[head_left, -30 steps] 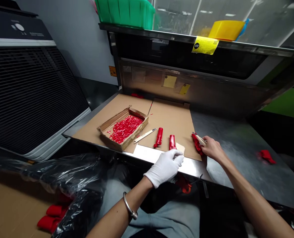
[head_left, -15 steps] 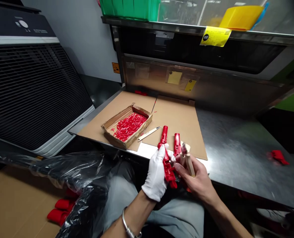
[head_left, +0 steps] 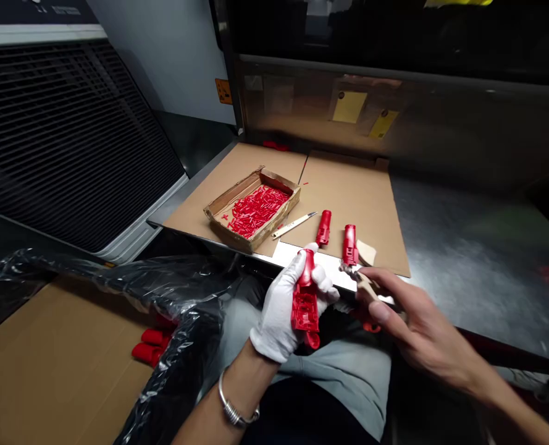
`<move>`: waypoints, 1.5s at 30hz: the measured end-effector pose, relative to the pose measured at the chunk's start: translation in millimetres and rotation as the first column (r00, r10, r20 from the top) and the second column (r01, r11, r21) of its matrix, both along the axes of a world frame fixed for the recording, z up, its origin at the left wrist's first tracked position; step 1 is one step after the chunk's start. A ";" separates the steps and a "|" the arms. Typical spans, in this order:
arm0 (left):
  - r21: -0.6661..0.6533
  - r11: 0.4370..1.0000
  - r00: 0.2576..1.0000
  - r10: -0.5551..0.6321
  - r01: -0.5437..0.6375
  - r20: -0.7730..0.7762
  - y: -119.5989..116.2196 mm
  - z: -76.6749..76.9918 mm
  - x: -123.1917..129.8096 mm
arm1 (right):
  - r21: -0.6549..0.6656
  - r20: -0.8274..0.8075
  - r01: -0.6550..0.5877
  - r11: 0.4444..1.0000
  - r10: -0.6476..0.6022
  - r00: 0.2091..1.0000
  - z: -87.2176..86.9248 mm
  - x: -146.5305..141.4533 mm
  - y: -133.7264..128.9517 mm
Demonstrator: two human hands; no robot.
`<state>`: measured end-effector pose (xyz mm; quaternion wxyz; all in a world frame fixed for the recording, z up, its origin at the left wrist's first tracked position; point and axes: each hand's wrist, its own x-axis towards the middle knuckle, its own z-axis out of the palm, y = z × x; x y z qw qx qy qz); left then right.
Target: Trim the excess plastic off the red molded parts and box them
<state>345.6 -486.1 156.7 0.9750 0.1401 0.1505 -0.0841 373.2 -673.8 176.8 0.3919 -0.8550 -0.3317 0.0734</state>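
Observation:
My left hand [head_left: 278, 312], in a white glove, is closed around a red plastic part [head_left: 305, 303] held above my lap. My bare right hand [head_left: 417, 315] grips a pair of pliers [head_left: 364, 284] with pale handles, their metal tip beside the table edge. Just beyond the tip lies a red cylindrical piece [head_left: 349, 245] on the cardboard, and a similar red piece [head_left: 323, 228] sits to its left. A pale knife-like tool [head_left: 295, 225] rests beside an open cardboard tray [head_left: 237, 240] of small red bits.
Cardboard sheets [head_left: 362, 185] cover part of the metal table [head_left: 445, 253]. A box lined with black plastic [head_left: 181, 315] stands at the lower left, with red parts [head_left: 149, 352] inside. A louvred machine [head_left: 61, 136] is at the left.
The view has tilted down. My right hand and the pliers have moved right, away from my left hand. The red part in my left hand now shows its hollow, detailed side.

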 end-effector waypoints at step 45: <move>0.528 0.844 0.995 0.098 -0.096 0.023 -3.5 7.0 -11.9 | -0.566 0.583 -0.016 0.824 0.414 0.699 39.7 -5.9 23.0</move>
